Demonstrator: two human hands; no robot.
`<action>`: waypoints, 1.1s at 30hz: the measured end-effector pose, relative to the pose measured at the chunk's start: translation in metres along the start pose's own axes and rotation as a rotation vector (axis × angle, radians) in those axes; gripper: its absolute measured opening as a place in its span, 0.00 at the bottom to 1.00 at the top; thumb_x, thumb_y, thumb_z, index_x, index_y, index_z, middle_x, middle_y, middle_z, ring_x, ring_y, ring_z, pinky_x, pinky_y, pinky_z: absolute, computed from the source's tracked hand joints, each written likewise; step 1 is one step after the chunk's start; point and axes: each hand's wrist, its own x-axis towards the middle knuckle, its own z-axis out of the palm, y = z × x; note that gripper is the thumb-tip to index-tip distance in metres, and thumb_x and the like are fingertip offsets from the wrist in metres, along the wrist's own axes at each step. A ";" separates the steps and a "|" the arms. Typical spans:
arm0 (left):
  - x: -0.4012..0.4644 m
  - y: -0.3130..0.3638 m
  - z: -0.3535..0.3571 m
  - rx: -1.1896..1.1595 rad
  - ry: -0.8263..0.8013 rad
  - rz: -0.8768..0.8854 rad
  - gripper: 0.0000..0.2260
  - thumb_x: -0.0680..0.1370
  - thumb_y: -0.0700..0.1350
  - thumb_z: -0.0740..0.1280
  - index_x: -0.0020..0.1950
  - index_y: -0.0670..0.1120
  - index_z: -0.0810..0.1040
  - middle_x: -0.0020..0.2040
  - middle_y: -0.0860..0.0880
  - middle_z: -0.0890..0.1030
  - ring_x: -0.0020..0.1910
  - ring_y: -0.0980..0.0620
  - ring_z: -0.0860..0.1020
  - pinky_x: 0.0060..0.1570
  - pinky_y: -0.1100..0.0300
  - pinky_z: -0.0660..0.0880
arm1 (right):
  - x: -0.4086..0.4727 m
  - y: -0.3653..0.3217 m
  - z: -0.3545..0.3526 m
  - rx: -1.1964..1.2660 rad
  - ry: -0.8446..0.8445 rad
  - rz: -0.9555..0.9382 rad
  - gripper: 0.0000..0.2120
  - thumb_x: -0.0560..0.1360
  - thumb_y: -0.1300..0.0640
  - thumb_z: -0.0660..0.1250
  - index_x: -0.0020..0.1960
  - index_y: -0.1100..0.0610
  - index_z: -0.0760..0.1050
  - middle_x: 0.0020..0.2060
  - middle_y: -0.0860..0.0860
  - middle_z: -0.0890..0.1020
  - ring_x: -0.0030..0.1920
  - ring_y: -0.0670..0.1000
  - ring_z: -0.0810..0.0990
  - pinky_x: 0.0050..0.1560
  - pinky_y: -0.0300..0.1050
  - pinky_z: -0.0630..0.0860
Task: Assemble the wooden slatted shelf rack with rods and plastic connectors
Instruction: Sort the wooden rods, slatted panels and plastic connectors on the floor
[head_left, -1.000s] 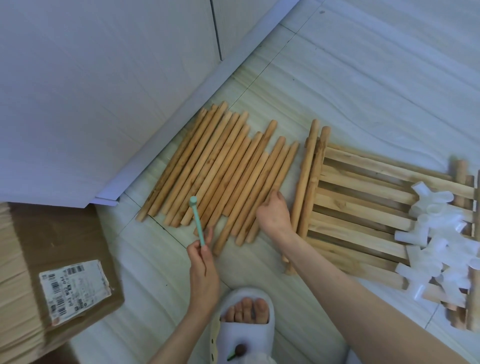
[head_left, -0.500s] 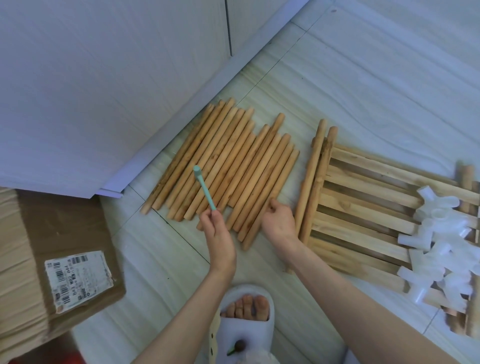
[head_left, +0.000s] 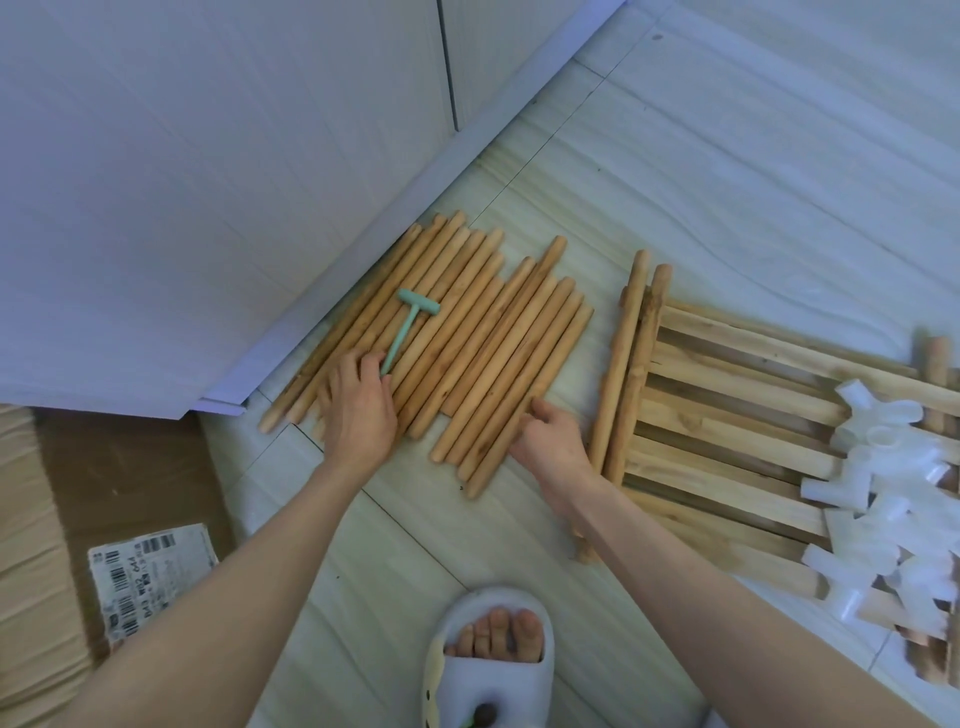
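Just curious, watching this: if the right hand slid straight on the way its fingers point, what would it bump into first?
The right hand points up-left toward the row of wooden rods. Its fingertips look already at the nearest rod's lower end, so that rod comes first, though whether they touch is unclear.

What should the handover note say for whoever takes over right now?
Left hand: on the row of wooden rods, fingertips at the handle end of the small green mallet, which lies across the rods; grip unclear.
Right hand: fingers loosely curled at the near ends of the rightmost rods, holding nothing.
Slatted panels lie flat to the right, with the white plastic connectors heaped on their far end.
Done: parts laid out on the floor.
Left: no rod sits in a connector yet; all joining remains.
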 end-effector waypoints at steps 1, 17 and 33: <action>0.000 -0.001 0.002 0.029 -0.016 0.009 0.16 0.80 0.39 0.58 0.68 0.39 0.68 0.67 0.39 0.68 0.66 0.40 0.66 0.65 0.43 0.61 | -0.001 -0.001 0.000 0.073 -0.033 0.021 0.22 0.80 0.66 0.51 0.74 0.61 0.59 0.67 0.52 0.70 0.65 0.52 0.71 0.68 0.51 0.68; 0.005 0.071 -0.020 -0.144 -0.256 0.117 0.25 0.82 0.45 0.54 0.76 0.43 0.51 0.77 0.42 0.48 0.76 0.45 0.46 0.74 0.47 0.49 | -0.033 -0.051 -0.051 -0.198 -0.331 0.047 0.14 0.80 0.59 0.56 0.63 0.62 0.70 0.53 0.59 0.79 0.53 0.53 0.79 0.52 0.44 0.76; -0.080 0.256 0.019 0.080 -0.487 0.691 0.33 0.77 0.52 0.63 0.76 0.54 0.47 0.77 0.45 0.42 0.76 0.44 0.41 0.73 0.45 0.46 | -0.074 0.051 -0.300 -0.818 0.687 -0.288 0.51 0.64 0.32 0.68 0.76 0.50 0.46 0.75 0.54 0.53 0.74 0.58 0.53 0.68 0.63 0.58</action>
